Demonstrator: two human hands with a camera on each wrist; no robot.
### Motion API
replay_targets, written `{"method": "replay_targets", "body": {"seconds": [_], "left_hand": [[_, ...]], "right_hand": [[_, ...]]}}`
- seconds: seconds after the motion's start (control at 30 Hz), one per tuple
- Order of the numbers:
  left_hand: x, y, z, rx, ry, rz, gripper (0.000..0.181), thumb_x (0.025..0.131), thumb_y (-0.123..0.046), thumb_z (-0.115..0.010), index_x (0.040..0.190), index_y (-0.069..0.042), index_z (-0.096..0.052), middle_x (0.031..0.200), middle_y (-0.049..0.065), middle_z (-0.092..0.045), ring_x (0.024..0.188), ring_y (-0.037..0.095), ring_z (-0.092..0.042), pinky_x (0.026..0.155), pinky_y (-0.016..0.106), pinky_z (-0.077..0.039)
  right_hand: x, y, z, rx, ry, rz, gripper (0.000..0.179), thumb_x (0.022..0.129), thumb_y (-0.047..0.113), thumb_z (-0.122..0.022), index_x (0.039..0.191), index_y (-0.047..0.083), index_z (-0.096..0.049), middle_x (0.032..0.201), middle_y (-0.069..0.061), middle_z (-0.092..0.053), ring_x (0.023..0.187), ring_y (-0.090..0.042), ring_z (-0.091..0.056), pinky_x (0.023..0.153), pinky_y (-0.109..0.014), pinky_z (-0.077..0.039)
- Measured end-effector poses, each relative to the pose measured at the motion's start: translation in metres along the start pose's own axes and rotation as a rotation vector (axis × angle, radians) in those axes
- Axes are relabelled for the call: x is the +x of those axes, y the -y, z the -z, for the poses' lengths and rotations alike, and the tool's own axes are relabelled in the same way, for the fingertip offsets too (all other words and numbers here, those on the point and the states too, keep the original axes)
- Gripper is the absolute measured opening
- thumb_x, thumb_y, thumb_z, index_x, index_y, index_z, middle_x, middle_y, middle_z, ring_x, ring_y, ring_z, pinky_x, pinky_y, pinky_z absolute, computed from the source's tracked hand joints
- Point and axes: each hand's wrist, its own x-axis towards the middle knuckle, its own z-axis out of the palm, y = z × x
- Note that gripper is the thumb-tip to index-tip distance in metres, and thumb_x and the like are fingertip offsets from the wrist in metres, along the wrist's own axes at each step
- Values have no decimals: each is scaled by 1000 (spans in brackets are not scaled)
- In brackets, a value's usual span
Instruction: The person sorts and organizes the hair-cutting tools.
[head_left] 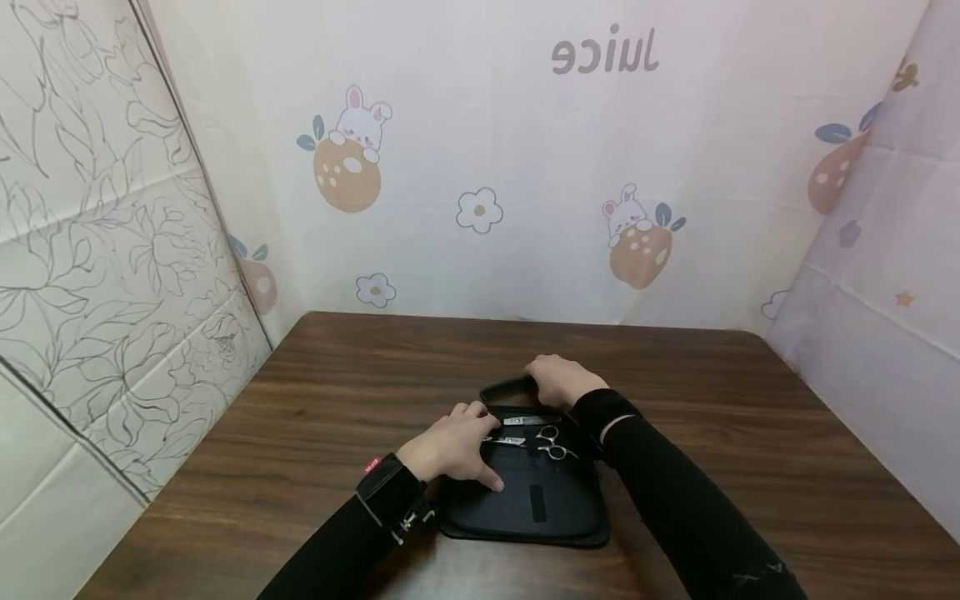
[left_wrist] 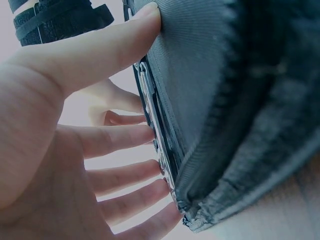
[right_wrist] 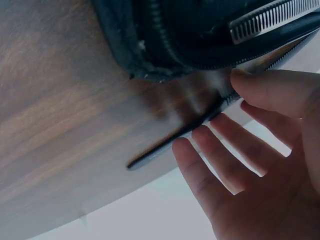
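Observation:
A black zip case (head_left: 525, 510) lies on the table with its inside panel facing up. Hairdressing scissors (head_left: 557, 452) with silver finger rings sit across its upper part. A toothed silver blade (right_wrist: 275, 21) shows there in the right wrist view. My left hand (head_left: 457, 446) rests on the case's left side, fingers spread; its thumb (left_wrist: 135, 30) touches the ribbed fabric panel. Just beyond the case's far edge, my right hand (head_left: 562, 381) holds a black comb (head_left: 504, 388) between thumb and fingers. The comb (right_wrist: 165, 146) slants close over the wood in the right wrist view.
The brown wooden table (head_left: 360, 367) stretches around the case on all sides. A printed curtain (head_left: 480, 150) hangs behind its far edge, and a flower-patterned panel (head_left: 112, 292) stands along the left. Black bands and sleeves cover both wrists.

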Motion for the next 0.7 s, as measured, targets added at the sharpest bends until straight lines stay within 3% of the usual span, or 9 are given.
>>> {"method": "replay_targets", "body": {"seconds": [0.23,0.4,0.53,0.7], "left_hand": [[1,0,0,0,6,6,84,77,-53,-86,145,-14,-55,146,7,-46,134,28,-42,105,44,-43],[0,-1,0,-2,9,4,83,78,-53,-86,145,-14,-55,143,6,-47,132,27,-43,104,43,-44],[0,0,-1,-7,7,8,83,78,-53,-86,144,-14,-55,143,6,-47,131,27,-43,104,43,-43],[0,0,-2,-13,3,11,82,76,-52,-87,143,-15,-56,144,6,-47,132,27,-43,104,44,-43]], "right_hand": [[-2,-5,1,-51,-4,-6,27,94,-5,-62,115,9,-71,115,-11,-63,112,-30,-60,87,-43,-51],[-10,-11,1,-44,-10,-17,17,94,-6,-61,97,9,-68,103,-10,-63,90,-25,-59,73,-39,-46],[-14,-17,2,-22,-1,-25,20,93,-6,-58,83,10,-63,92,-8,-60,75,-23,-52,64,-37,-41],[-14,-26,0,15,28,-53,15,88,-1,-59,78,9,-58,89,-8,-57,73,-23,-49,64,-38,-39]]}}
